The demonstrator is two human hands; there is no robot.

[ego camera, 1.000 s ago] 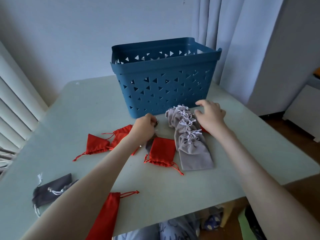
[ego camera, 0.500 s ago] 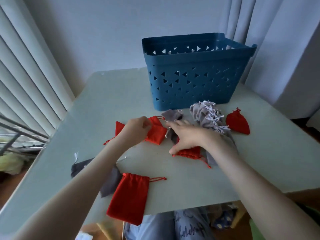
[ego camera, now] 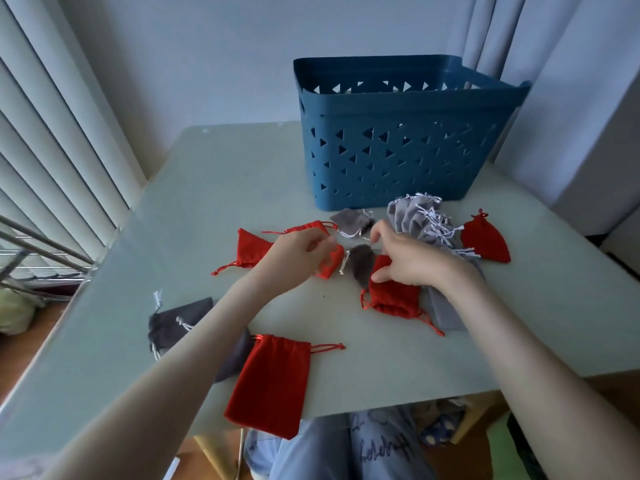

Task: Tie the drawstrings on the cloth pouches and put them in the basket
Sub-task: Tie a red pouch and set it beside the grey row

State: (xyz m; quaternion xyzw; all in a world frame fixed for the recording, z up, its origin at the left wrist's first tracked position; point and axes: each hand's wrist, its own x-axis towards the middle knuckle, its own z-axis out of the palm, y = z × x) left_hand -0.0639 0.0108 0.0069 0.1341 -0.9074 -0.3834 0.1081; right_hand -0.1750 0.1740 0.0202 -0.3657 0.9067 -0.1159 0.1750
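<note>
The left grip [ego camera: 301, 251] and right grip [ego camera: 408, 258] are both curled, each seemingly pinching a cord of the small dark grey pouch [ego camera: 362, 266] lying between them, not yet knotted. Around them red pouches [ego camera: 273, 379] and a light grey pile [ego camera: 419, 220] lie on the worktop [ego camera: 221, 188]; beyond stands the basket [ego camera: 398, 150], its floor hidden, so most work seemingly remains.

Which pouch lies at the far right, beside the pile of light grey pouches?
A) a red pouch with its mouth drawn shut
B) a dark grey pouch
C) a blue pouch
A: the red pouch, top gathered, lies just right of the light grey pouches, near the blue basket.
</note>
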